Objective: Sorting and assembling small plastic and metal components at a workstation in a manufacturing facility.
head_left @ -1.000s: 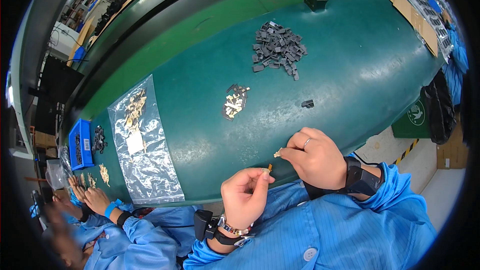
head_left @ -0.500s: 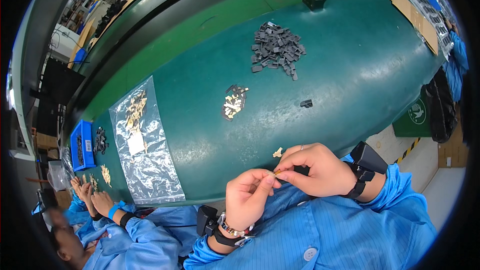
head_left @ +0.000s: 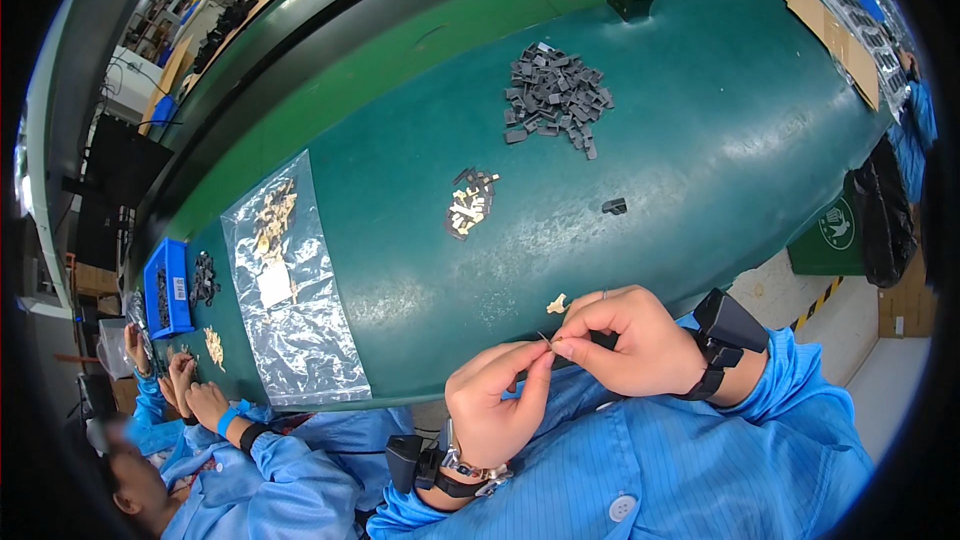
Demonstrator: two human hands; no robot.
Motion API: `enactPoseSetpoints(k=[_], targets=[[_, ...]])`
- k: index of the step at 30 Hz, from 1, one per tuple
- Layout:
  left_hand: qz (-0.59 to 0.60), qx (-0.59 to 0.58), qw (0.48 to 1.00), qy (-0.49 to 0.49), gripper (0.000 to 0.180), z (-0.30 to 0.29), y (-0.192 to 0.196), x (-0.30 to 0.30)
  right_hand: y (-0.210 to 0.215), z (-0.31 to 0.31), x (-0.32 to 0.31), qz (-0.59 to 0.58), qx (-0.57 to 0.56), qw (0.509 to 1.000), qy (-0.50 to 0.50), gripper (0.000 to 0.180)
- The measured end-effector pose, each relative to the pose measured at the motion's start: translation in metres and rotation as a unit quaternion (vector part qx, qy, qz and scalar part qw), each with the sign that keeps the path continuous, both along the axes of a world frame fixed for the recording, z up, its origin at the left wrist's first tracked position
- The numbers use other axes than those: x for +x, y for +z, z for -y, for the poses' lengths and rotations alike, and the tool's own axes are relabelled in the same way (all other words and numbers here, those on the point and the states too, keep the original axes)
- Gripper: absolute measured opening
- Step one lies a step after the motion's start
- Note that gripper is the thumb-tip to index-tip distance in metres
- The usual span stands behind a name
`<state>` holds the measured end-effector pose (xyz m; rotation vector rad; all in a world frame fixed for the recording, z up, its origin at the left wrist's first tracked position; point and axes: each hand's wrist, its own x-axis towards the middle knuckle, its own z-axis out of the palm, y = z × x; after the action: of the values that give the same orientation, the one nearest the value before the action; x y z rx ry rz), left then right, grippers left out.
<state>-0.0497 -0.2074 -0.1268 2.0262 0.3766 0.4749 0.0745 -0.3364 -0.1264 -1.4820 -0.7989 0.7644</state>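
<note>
At the table's near edge my two hands meet fingertip to fingertip. A tiny thin tan piece [head_left: 547, 341] shows where they touch, too small to name and mostly covered by the fingers. My left hand [head_left: 497, 400] is closed in a pinch at its left side. Thumb and forefinger of my right hand [head_left: 635, 345] pinch together on its right side. Just beyond the fingers, an irregular flat cream piece [head_left: 557, 304] lies on the green table mat [head_left: 420, 310]. Farther off rests a small dark grey piece [head_left: 614, 206].
A heap of dark grey rectangular pieces [head_left: 556, 90] lies far back, with a smaller cream-and-black pile [head_left: 470, 205] nearer. To the left are a clear plastic bag [head_left: 320, 350] with cream pieces and a blue bin [head_left: 180, 290]. Co-workers' hands [head_left: 205, 405] work at far left.
My left hand has shifted slightly left and turned, its fingers straightening toward the pinch. The right hand stays nearly in place. At far left, a co-worker's hand has moved away from another.
</note>
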Motion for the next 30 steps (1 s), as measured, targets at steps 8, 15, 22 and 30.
enactPoseSetpoints(k=[8, 15, 22, 30], targets=[[-0.005, 0.024, 1.0, -0.016, 0.008, 0.0, 0.001, 0.001, -0.003, 0.002, 0.003, 0.025, 0.022, 0.999, 0.021, 0.008], [-0.024, 0.034, 0.999, -0.019, 0.003, -0.002, 0.003, 0.005, 0.001, 0.004, 0.006, 0.091, -0.02, 0.996, 0.019, 0.006], [0.002, 0.226, 0.973, -0.04, 0.007, -0.01, -0.006, 0.027, -0.011, 0.014, 0.016, 0.283, -0.058, 0.955, -0.063, 0.004], [0.004, 0.293, 0.955, -0.041, 0.008, -0.011, -0.015, 0.031, -0.009, 0.019, 0.022, 0.285, -0.055, 0.953, -0.088, 0.004]])
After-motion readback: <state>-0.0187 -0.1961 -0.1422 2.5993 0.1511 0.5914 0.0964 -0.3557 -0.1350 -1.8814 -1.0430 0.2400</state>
